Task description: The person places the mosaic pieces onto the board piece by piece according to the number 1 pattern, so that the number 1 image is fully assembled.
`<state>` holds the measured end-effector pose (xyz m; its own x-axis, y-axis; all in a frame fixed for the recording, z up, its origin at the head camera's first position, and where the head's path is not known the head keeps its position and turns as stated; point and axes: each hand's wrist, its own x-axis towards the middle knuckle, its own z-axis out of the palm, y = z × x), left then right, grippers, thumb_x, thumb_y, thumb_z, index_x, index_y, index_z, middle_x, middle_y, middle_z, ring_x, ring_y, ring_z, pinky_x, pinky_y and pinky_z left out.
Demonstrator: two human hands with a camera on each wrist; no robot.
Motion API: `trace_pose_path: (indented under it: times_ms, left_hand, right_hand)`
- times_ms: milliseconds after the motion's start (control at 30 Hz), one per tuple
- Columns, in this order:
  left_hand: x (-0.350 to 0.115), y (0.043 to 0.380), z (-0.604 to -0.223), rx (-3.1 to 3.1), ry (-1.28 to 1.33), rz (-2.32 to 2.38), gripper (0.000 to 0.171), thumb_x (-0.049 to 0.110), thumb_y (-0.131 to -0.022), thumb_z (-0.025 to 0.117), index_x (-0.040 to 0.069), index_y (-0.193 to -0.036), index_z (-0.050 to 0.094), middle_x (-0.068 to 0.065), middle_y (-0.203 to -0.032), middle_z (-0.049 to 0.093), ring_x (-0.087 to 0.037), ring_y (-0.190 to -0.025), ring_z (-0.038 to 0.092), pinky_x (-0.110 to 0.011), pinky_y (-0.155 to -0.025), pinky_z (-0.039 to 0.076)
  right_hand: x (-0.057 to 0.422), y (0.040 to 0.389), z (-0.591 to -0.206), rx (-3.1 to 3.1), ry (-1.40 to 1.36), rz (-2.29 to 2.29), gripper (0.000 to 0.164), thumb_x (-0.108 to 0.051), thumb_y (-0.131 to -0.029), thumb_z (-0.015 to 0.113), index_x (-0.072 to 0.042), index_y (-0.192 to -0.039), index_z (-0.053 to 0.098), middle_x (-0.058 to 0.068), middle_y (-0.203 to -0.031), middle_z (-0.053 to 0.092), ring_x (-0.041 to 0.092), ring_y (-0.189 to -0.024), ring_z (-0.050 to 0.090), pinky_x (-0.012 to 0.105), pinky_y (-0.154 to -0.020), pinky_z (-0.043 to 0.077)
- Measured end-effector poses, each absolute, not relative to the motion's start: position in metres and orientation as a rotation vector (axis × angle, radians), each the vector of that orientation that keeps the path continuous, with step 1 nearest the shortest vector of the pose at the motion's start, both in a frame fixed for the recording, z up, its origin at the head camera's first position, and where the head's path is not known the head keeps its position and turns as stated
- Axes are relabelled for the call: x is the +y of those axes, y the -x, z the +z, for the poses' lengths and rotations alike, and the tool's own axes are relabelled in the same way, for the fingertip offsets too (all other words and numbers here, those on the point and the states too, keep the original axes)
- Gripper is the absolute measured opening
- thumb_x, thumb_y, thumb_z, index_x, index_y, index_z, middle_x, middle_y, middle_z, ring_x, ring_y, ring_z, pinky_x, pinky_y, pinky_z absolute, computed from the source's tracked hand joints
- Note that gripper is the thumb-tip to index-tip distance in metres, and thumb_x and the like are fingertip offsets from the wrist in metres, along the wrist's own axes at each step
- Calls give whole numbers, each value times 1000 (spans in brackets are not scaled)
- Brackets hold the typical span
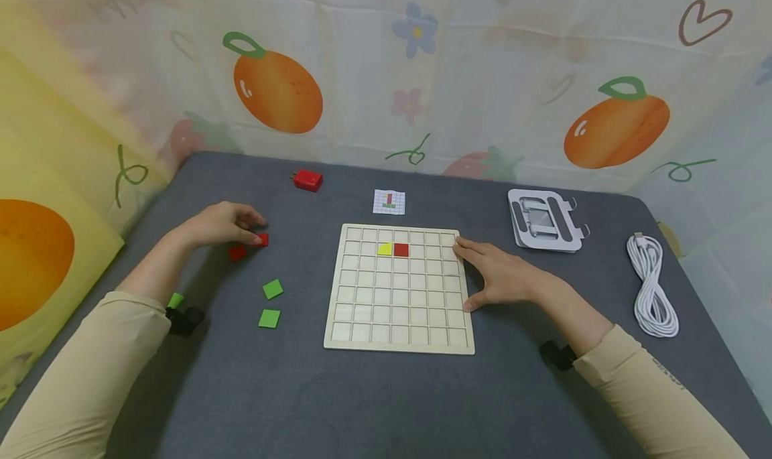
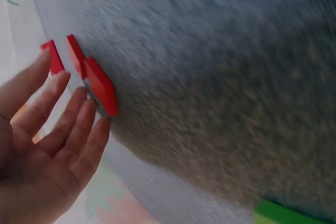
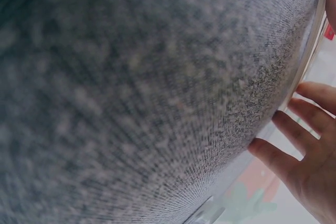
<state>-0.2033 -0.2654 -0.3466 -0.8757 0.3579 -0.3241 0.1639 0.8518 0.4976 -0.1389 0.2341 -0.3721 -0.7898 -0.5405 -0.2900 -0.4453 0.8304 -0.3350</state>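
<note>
My left hand [image 1: 220,224] hovers low at the left, fingers and thumb apart. Its thumb overlaps one red tile [image 1: 263,240] in the head view, and a second red tile [image 1: 238,252] lies just below the hand. In the left wrist view the fingers reach toward the red tiles [image 2: 102,86] without curling round them. My right hand [image 1: 500,271] rests with spread fingers and thumb along the right edge of the pale grid board [image 1: 399,347]. On the board, a yellow piece [image 1: 384,249] with a curved edge sits left of a red square tile [image 1: 401,250].
Green tiles [image 1: 273,289] lie between the left arm and the board; another is partly hidden by the left cuff. Behind the board are a small printed pattern card [image 1: 389,202] and a red plug adapter [image 1: 308,180]. A folded white stand [image 1: 545,220] and coiled white cable [image 1: 650,285] sit right.
</note>
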Motion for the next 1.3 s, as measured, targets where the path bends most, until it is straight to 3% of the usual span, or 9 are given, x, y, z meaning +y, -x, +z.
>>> trace_pose_path:
  times_ms: [200,467,833,1200,1300]
  left_hand:
    - [-272,204,-354,2494,-390,733,52,24,-90,72,0,-133,55,-28,-143,48,-46,-132,44,-58,-103,41]
    - [-273,202,-357,2497,-396,734,49,18,-90,71,0,-132,55,-30,-145,35,-50,-132,38,-63,-104,38]
    - [-272,200,-358,2546,-417,711,44,16,-89,71,-1,-128,57,-28,-138,41,-49,-129,41,-62,-103,38]
    - [-270,201,-362,2623,-444,672,30,20,-87,74,1,-108,63,-26,-129,46,-44,-120,47,-61,-99,39]
    - [-271,203,-367,2676,-490,659,25,20,-84,76,4,-100,64,-22,-121,50,-40,-111,50,-55,-94,42]
  right_hand:
    - [234,138,-372,2638,736,-356,108,-51,-74,82,-7,-156,27,14,-166,20,41,-149,28,60,-111,36]
    - [234,139,-373,2635,740,-356,108,-51,-74,81,-7,-156,26,14,-166,19,42,-149,27,60,-111,35]
    - [235,138,-373,2634,734,-358,108,-51,-74,82,-8,-156,26,13,-166,19,41,-149,27,61,-111,36]
    - [234,138,-373,2632,728,-366,107,-49,-74,82,-8,-156,26,13,-166,19,41,-150,26,60,-112,35]
    - [234,137,-372,2635,731,-366,108,-49,-74,82,-7,-156,26,14,-166,19,41,-149,26,60,-112,35]
